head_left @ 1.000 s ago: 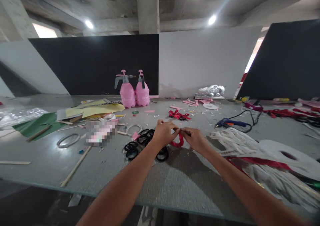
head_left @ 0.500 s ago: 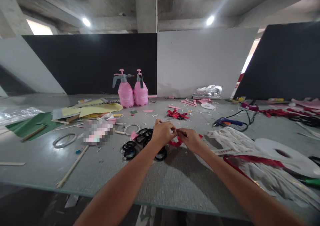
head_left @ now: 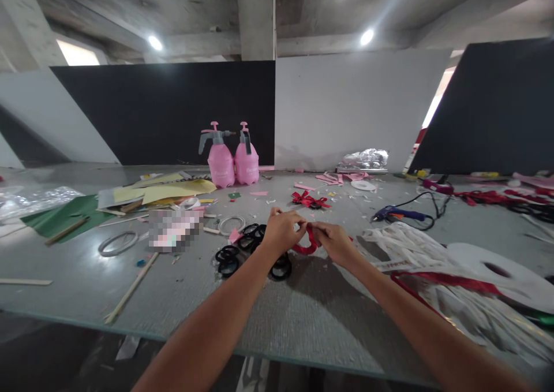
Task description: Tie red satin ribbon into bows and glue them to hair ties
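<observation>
A loop of red ribbon (head_left: 306,247) hangs between my two hands just above the table. My left hand (head_left: 283,230) pinches it from the left, and my right hand (head_left: 332,239) pinches it from the right, with the fingertips close together. Whether the ribbon wraps around something else is hidden by my fingers. Black hair ties (head_left: 228,259) lie in a loose pile under and left of my left hand. Beyond my hands rests a red ribbon bow (head_left: 309,200).
Two pink spray bottles (head_left: 221,164) stand at the back. A blue glue gun (head_left: 400,213) with its cord, white ribbon (head_left: 402,242) and a white spool (head_left: 502,271) lie to the right. Yellow paper (head_left: 177,191), green sheets (head_left: 60,219) and a wooden stick (head_left: 132,288) are on the left.
My right hand has shifted slightly right, and more of the red ribbon loop shows between my hands. The whole view has moved a little.
</observation>
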Demonstrator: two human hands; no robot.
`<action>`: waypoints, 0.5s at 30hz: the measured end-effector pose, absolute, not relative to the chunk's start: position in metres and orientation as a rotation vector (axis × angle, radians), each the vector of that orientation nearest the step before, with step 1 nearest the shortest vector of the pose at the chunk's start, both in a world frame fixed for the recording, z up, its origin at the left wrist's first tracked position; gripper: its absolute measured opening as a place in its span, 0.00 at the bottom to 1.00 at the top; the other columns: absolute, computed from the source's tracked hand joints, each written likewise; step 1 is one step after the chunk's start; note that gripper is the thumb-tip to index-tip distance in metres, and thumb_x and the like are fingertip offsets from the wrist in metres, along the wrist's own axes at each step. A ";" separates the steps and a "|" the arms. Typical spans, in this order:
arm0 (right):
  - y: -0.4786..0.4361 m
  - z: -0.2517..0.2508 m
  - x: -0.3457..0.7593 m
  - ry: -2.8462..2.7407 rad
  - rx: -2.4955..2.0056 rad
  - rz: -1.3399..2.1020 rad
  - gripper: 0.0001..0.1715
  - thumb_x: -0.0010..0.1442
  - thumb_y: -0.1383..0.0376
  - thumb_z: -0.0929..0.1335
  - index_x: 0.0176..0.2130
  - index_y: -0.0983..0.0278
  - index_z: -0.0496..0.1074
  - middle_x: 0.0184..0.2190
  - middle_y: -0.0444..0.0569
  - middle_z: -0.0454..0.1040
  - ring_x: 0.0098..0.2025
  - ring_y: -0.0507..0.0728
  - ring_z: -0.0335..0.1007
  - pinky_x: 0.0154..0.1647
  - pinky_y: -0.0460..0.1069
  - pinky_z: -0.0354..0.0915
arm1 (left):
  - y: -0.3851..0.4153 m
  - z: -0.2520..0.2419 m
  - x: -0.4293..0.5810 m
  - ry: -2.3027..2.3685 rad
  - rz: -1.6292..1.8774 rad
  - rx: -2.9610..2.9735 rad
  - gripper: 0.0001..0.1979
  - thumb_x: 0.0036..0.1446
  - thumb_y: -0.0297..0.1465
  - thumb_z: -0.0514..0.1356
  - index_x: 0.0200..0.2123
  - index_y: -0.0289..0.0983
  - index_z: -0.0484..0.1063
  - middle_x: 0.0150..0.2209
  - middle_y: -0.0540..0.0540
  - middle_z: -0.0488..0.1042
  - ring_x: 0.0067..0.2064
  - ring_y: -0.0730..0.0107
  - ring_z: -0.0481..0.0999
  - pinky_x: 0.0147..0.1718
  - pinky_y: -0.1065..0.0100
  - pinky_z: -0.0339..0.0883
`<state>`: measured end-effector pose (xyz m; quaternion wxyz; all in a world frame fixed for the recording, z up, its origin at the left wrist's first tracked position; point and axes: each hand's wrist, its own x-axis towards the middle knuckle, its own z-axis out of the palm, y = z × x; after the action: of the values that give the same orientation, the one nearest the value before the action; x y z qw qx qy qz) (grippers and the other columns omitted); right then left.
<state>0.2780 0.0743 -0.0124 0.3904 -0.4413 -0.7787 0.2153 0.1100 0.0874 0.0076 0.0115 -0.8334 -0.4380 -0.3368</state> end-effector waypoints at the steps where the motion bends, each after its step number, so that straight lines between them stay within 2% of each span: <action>1: 0.075 -0.013 0.278 -1.979 -1.125 0.553 0.19 0.60 0.62 0.57 0.35 0.67 0.73 0.20 0.43 0.66 0.23 0.50 0.60 0.27 0.44 0.55 | 0.088 0.007 0.110 -1.366 -1.046 -2.609 0.10 0.57 0.34 0.54 0.33 0.43 0.76 0.35 0.52 0.78 0.34 0.71 0.72 0.46 0.61 0.50; 7: 0.076 -0.015 0.279 -1.941 -1.135 0.578 0.20 0.59 0.61 0.57 0.40 0.67 0.74 0.19 0.42 0.64 0.21 0.50 0.57 0.24 0.44 0.54 | 0.088 0.008 0.108 -1.391 -1.040 -2.644 0.14 0.59 0.39 0.52 0.38 0.43 0.76 0.37 0.49 0.78 0.34 0.70 0.72 0.47 0.60 0.50; 15: 0.076 -0.016 0.279 -1.999 -1.101 0.565 0.17 0.60 0.62 0.58 0.28 0.66 0.69 0.19 0.43 0.65 0.23 0.50 0.58 0.26 0.45 0.53 | 0.090 0.007 0.109 -1.354 -1.001 -2.645 0.11 0.57 0.37 0.55 0.35 0.43 0.76 0.36 0.50 0.78 0.34 0.70 0.72 0.48 0.59 0.48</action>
<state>0.2792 0.0758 -0.0159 0.3853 -0.4321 -0.7846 0.2217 0.1091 0.0898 0.0066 0.0032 -0.8435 -0.4320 -0.3193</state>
